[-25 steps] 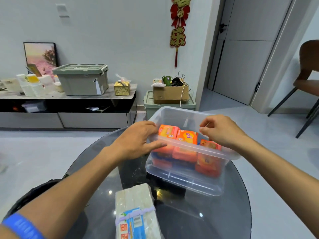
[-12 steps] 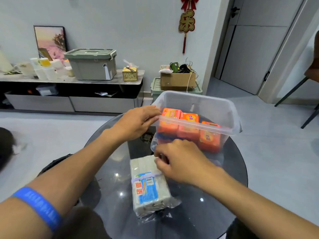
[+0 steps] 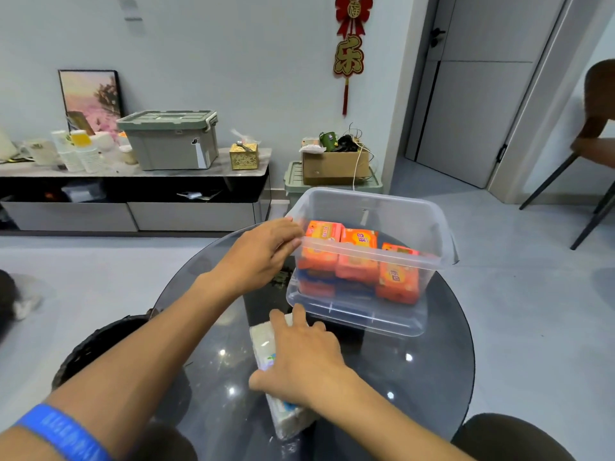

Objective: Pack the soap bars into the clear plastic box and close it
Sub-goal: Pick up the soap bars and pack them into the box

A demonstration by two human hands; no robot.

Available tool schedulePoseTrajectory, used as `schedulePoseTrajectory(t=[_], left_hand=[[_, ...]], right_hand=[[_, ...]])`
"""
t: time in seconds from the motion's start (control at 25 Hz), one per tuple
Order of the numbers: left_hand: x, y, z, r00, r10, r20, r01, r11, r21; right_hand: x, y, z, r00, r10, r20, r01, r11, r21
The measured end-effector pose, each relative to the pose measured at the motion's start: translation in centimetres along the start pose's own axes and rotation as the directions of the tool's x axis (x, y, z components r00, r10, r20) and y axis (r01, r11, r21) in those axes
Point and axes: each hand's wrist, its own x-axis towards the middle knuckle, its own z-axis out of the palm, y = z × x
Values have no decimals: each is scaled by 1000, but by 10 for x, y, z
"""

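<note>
A clear plastic box (image 3: 372,314) stands open on the round dark glass table (image 3: 432,377), with several orange soap bars (image 3: 357,257) stacked inside. My left hand (image 3: 263,254) rests against the box's left rim, fingers on its corner. My right hand (image 3: 303,357) lies on top of a white wrapped pack of soap bars (image 3: 286,417) with a blue label, just in front of the box, fingers curled over it. No lid is visible on the box.
A dark wicker basket (image 3: 100,344) sits left of the table on the floor. A low TV cabinet (image 3: 133,194) with a green storage bin (image 3: 169,141) lines the wall. A brown chair (image 3: 592,128) stands at the right; another dark seat (image 3: 509,437) is at the bottom right.
My right hand left the box's rim, came down in front of the box and now covers the white soap pack. The left hand stays at the box's left rim.
</note>
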Motion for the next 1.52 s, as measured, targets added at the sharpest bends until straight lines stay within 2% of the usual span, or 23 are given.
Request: schedulePoseTrajectory(t=[0.12, 0.24, 0.32, 0.36, 0.4, 0.48, 0.56, 0.6, 0.68, 0.8, 0.92, 0.96, 1.0, 1.08, 1.16, 1.2, 1.24, 1.28, 1.32, 1.36, 1.44, 1.48, 1.52], left_hand=[[0, -5, 5, 1000, 10, -26, -10, 1000, -13], [8, -5, 10, 994, 2, -107, -3, 1000, -12], [15, -5, 13, 988, -5, -152, -2, 999, -49], [16, -7, 16, 986, -2, -166, -11, 997, -75], [15, -9, 19, 984, 9, -179, -26, 995, -92], [13, -12, 25, 982, 30, -185, -47, 995, -87], [11, -11, 30, 982, 29, -185, -43, 997, -70], [11, -9, 32, 982, 25, -189, -38, 997, -66], [11, -7, 34, 978, 23, -206, -35, 998, -54], [10, -4, 35, 977, 25, -212, -38, 998, -59], [5, 0, 32, 984, -30, -174, 15, 996, -84], [5, 4, 31, 985, -30, -169, 27, 999, -17], [7, 9, 31, 987, 2, -161, 20, 990, 138], [21, 22, 34, 994, 67, -81, -22, 886, 463], [32, 32, 39, 996, 90, -27, -64, 859, 507], [34, 34, 41, 992, 119, -51, -80, 875, 478], [35, 33, 44, 983, 160, -92, -100, 879, 467], [34, 31, 47, 972, 188, -142, -105, 887, 450], [33, 27, 50, 952, 223, -209, -127, 911, 393], [30, 21, 52, 933, 232, -274, -151, 947, 284], [22, 8, 51, 939, 81, -335, -96, 995, -27], [17, 2, 48, 960, -41, -277, -17, 979, -203], [12, -2, 44, 973, -156, -172, 85, 928, -362]], right_hand=[[-7, 28, -23, 998, 38, 59, -55, 945, 322], [-20, 61, -69, 998, -16, 62, -37, 654, 756], [-24, 83, -108, 997, -72, -22, 52, 449, 892], [-24, 91, -129, 996, -39, -79, 88, 385, 919], [-21, 98, -148, 989, 34, -144, 121, 377, 918], [-2, 113, -177, 919, 242, -311, 137, 544, 828], [24, 129, -190, 788, 386, -479, -4, 781, 624], [35, 136, -188, 735, 402, -547, -136, 876, 462], [54, 143, -174, 699, 360, -617, -318, 930, 182], [83, 146, -143, 802, 326, -501, -423, 902, -90], [98, 153, -133, 874, 352, -336, -432, 878, -203], [98, 158, -134, 888, 324, -325, -408, 882, -235], [97, 164, -135, 904, 288, -316, -374, 890, -260], [92, 177, -141, 937, 217, -275, -291, 918, -270], [80, 183, -144, 929, 140, -342, -232, 941, -248], [71, 187, -141, 864, 121, -488, -234, 956, -178], [61, 194, -138, 725, 180, -664, -256, 967, -18], [51, 202, -134, 553, 310, -773, -238, 948, 211], [42, 209, -131, 445, 476, -759, -176, 877, 447], [34, 209, -125, 473, 627, -619, -98, 736, 670], [30, 205, -108, 693, 667, -272, 29, 352, 936], [30, 200, -103, 733, 658, -174, 43, 210, 977], [30, 196, -100, 738, 661, -134, 51, 144, 988]])
